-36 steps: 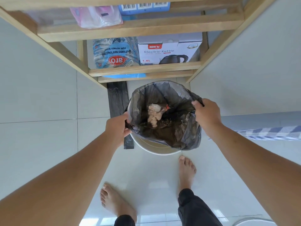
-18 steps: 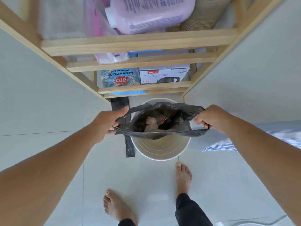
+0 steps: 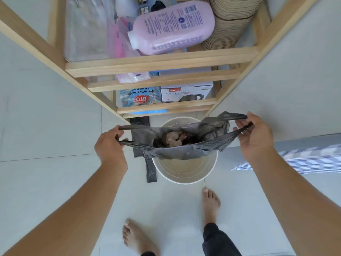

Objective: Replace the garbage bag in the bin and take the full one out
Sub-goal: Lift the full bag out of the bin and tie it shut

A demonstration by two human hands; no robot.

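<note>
Two hands, left and right, gripped the garbage bag over the bin; behind, an "aro" packet and "Electric Kettle" box.

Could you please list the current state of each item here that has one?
Garbage bag: lifted above the bin, mouth stretched open, rubbish inside.
Bin: upright, unlined.
Left hand: gripping the bag's handle.
Right hand: holding the other handle.
Pink bottle: lying on its side on the shelf.

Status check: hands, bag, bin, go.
Both hands, left and right, grip the garbage bag handles. Bag lifted above white bin. Bin unlined. Nothing blocking.
</note>
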